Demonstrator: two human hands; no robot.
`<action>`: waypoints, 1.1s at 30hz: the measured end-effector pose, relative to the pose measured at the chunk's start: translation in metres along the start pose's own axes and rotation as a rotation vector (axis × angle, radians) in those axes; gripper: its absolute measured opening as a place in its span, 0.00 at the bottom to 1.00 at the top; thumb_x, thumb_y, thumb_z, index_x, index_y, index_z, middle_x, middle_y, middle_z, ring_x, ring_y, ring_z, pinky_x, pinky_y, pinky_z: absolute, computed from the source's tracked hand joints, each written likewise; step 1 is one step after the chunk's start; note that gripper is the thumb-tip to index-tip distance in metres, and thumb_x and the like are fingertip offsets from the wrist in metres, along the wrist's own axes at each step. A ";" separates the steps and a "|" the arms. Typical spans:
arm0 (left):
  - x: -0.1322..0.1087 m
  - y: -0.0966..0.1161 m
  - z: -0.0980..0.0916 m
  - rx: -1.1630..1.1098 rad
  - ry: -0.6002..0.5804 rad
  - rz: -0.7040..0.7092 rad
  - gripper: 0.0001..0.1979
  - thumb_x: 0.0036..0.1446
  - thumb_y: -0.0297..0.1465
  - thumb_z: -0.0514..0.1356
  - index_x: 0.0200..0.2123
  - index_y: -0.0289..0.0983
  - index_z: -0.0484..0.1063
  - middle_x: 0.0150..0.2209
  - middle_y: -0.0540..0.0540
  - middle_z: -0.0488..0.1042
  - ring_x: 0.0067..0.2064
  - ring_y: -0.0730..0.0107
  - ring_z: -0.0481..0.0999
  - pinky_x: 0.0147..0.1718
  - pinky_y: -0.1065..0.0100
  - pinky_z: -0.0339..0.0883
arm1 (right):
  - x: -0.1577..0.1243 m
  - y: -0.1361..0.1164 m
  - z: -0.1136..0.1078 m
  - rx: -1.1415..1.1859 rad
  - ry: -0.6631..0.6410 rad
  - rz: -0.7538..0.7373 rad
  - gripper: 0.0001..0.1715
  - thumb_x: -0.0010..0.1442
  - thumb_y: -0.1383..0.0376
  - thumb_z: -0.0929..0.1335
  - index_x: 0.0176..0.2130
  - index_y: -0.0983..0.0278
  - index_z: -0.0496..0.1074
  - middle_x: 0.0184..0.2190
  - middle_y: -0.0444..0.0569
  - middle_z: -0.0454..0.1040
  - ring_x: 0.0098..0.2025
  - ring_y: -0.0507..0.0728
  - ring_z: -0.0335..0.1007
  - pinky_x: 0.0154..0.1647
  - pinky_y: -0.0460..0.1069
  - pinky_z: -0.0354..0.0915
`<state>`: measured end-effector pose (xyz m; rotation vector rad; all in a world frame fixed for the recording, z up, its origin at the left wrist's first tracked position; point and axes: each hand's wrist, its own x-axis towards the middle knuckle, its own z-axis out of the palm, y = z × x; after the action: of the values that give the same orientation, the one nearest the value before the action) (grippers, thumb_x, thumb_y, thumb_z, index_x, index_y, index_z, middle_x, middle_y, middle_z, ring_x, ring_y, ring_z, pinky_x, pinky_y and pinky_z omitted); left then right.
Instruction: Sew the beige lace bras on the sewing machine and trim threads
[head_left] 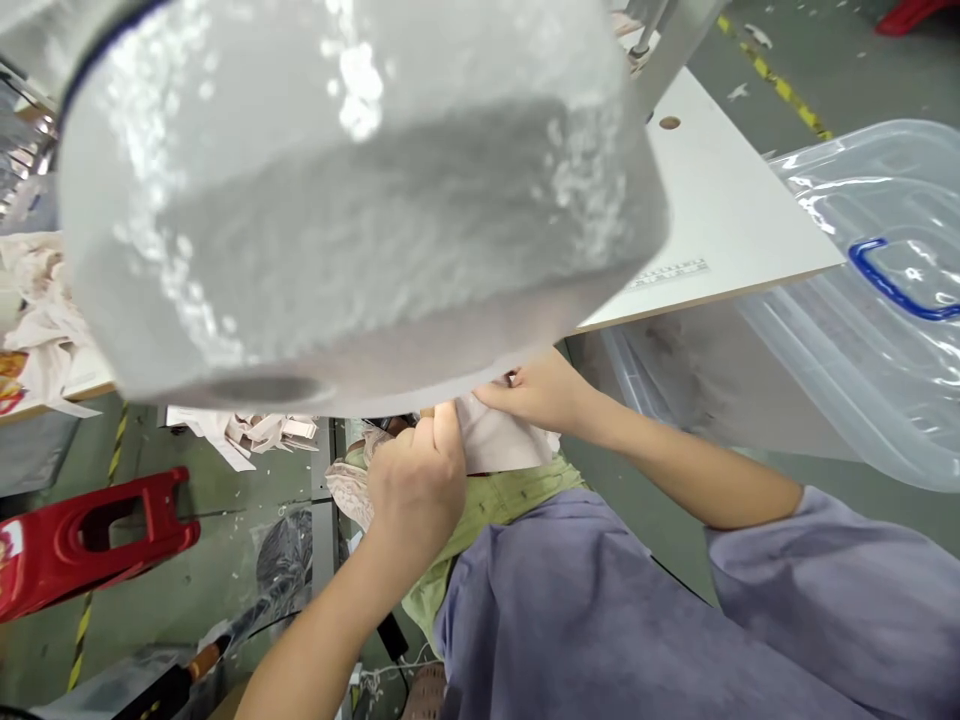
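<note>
A pale pink piece of fabric (pixel 501 440) hangs between my two hands, just below the front edge of a large grey-white machine head (pixel 375 210). My right hand (pixel 551 395) pinches it near its upper right, thumb over the cloth. On the other side, my left hand (pixel 420 470) is closed with its fingers curled at the fabric's left edge. The machine head covers the upper part of the cloth and some fingertips. Beside my left wrist lies bunched lacy pale fabric (pixel 351 485).
A white tabletop (pixel 720 190) with a printed ruler extends right. Beyond it stands a clear plastic bin (pixel 825 370) with a blue-handled lid (pixel 900 190). Fabric strips (pixel 262 432) lie at left, above a red stool (pixel 97 540) on the floor.
</note>
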<state>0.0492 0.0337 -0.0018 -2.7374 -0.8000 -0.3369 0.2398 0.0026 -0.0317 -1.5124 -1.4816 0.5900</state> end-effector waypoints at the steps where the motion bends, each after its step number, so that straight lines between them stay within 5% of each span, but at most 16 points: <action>1: 0.001 0.000 0.000 0.006 -0.009 -0.016 0.12 0.62 0.23 0.53 0.46 0.34 0.72 0.15 0.54 0.60 0.17 0.72 0.61 0.18 0.65 0.44 | 0.004 0.000 -0.001 0.036 -0.011 0.004 0.16 0.57 0.68 0.67 0.45 0.62 0.79 0.48 0.50 0.76 0.44 0.58 0.76 0.38 0.49 0.73; 13: -0.001 0.004 0.004 0.010 0.007 -0.088 0.14 0.59 0.21 0.53 0.45 0.35 0.72 0.15 0.53 0.60 0.16 0.70 0.56 0.20 0.64 0.40 | 0.019 0.006 -0.007 0.099 -0.099 0.001 0.20 0.55 0.68 0.67 0.48 0.61 0.79 0.59 0.50 0.72 0.57 0.63 0.73 0.49 0.54 0.75; 26: -0.001 0.002 0.005 0.025 0.050 -0.065 0.15 0.59 0.21 0.54 0.48 0.35 0.71 0.15 0.55 0.61 0.16 0.70 0.59 0.19 0.65 0.41 | 0.019 0.009 -0.007 0.084 -0.094 -0.001 0.21 0.55 0.68 0.68 0.48 0.60 0.79 0.59 0.48 0.73 0.58 0.63 0.72 0.53 0.55 0.74; 33: -0.004 0.001 0.007 -0.001 -0.034 -0.087 0.15 0.61 0.24 0.54 0.50 0.37 0.70 0.17 0.53 0.65 0.18 0.71 0.63 0.20 0.65 0.42 | 0.015 0.007 -0.010 0.119 -0.054 0.002 0.20 0.55 0.65 0.68 0.48 0.60 0.80 0.57 0.47 0.75 0.51 0.60 0.75 0.47 0.53 0.75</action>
<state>0.0469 0.0332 -0.0094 -2.7221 -0.9294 -0.3092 0.2544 0.0152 -0.0293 -1.4159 -1.4599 0.7123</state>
